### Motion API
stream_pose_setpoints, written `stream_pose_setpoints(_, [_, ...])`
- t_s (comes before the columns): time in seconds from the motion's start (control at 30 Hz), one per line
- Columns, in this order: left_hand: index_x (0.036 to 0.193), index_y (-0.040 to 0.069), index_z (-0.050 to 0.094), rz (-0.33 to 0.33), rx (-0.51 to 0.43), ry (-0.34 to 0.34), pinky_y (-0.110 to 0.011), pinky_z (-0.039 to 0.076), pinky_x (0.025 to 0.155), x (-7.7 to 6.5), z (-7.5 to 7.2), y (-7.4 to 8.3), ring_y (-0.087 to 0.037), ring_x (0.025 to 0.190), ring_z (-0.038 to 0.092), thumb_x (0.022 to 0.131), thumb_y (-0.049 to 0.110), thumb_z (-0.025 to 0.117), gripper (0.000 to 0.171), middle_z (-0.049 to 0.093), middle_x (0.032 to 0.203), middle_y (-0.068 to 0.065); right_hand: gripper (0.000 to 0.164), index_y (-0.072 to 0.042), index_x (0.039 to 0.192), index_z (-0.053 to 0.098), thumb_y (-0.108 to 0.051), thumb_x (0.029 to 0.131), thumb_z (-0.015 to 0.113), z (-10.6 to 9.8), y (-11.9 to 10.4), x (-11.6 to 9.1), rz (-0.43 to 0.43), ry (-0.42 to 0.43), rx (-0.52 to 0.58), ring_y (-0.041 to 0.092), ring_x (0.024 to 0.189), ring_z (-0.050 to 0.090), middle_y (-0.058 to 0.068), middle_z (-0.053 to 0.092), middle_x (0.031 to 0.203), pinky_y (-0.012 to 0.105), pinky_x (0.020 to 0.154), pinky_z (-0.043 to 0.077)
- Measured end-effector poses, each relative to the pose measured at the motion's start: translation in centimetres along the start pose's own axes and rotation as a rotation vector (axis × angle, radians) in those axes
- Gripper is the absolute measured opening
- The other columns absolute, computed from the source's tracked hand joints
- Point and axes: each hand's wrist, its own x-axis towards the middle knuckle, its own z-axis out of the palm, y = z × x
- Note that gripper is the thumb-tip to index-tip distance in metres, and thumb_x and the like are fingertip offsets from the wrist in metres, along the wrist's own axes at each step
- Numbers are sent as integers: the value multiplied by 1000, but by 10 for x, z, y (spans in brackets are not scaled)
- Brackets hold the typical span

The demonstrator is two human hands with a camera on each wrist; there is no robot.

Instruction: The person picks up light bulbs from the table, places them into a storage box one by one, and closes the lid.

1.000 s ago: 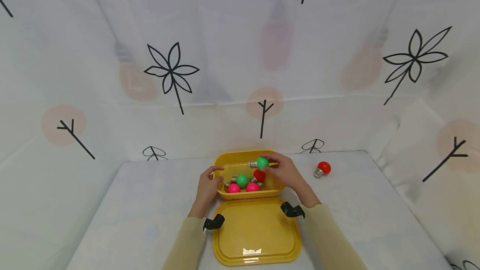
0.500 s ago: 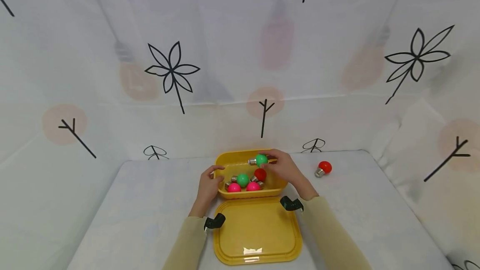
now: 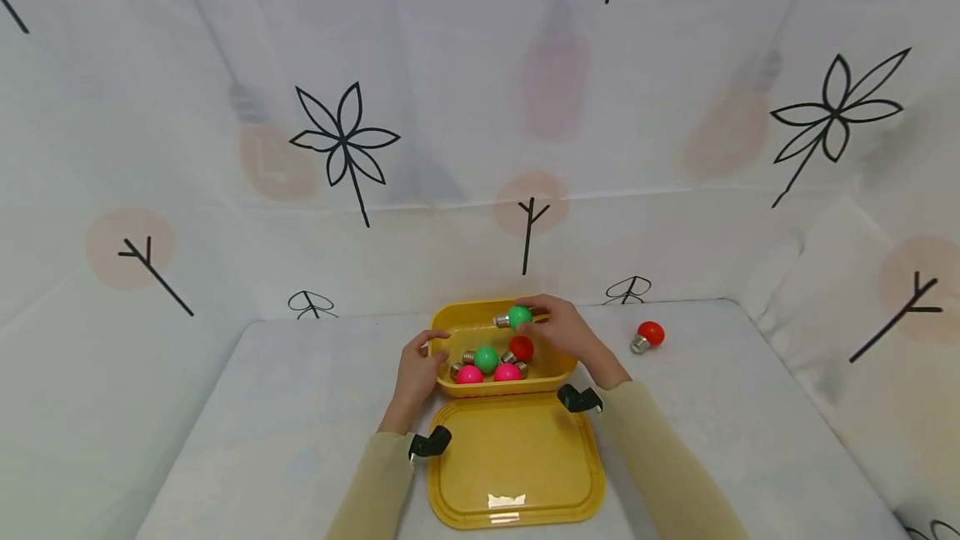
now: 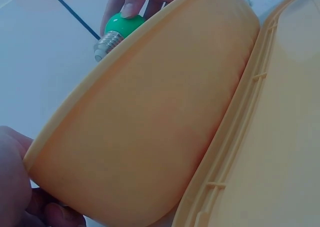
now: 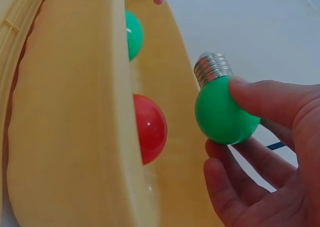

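My right hand (image 3: 562,328) pinches a green light bulb (image 3: 519,317) between thumb and fingers, its silver screw base pointing left. The bulb hangs over the back part of a yellow plastic bin (image 3: 502,390). At the bin's left end, my left hand (image 3: 415,369) grips the rim; in the left wrist view its fingers (image 4: 62,214) curl around the outside corner. Inside the bin lie a second green bulb (image 3: 486,359), a red bulb (image 3: 521,348) and two pink bulbs (image 3: 469,374), grouped toward the front. The right wrist view shows the held green bulb (image 5: 222,109) beyond the bin's near wall.
Right in front of the bin a yellow lid (image 3: 517,461) lies flat on the white table (image 3: 300,440). Another red bulb (image 3: 650,333) rests on the table to the right. A patterned white cloth (image 3: 465,107) hangs behind and at both sides.
My right hand has shifted the green bulb slightly farther back and left over the bin. The left hand stays on the rim, and the other bulbs keep their places.
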Motion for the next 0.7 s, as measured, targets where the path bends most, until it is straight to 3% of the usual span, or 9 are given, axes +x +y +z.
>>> stream_pose_setpoints(0.1, [113,12,71,3,2,5,-24,45,61,0,0,0,-27,93,53,90,0,63,27,54,138,-14,39,-9,130,64,-16,93,71,2,3,4,7,-13,-7,32,111,59,12,62,126,44,93,51])
stream_pose_setpoints(0.33, [112,11,70,11,-3,1,-24,42,58,-1,0,1,-23,81,53,90,-1,63,27,55,136,-15,39,-9,129,65,-15,91,72,3,5,10,2,-21,-10,31,110,58,11,63,124,45,94,50])
stream_pose_setpoints(0.7, [112,10,70,10,2,2,-27,50,70,-3,0,4,-30,112,51,89,0,62,27,51,143,-15,39,-9,130,65,-15,91,72,1,10,15,22,-38,-24,32,111,58,11,64,122,47,96,48])
